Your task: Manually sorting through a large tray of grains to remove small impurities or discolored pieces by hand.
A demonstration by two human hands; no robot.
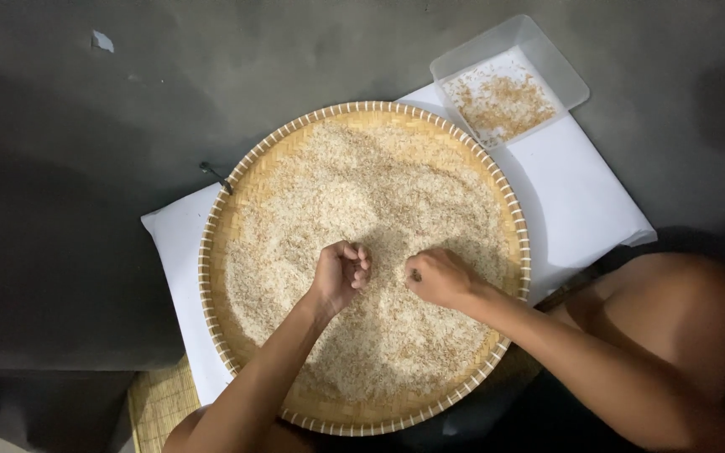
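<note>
Fingers curled shut on both hands, pinching at rice (379,201) filling the tray (211,252), frame centre. Left hand (341,273) and right hand (438,278) near each other, forearms angled in from below.

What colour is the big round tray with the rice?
Light tan woven bamboo tray, with a paler rim; head view.
</note>
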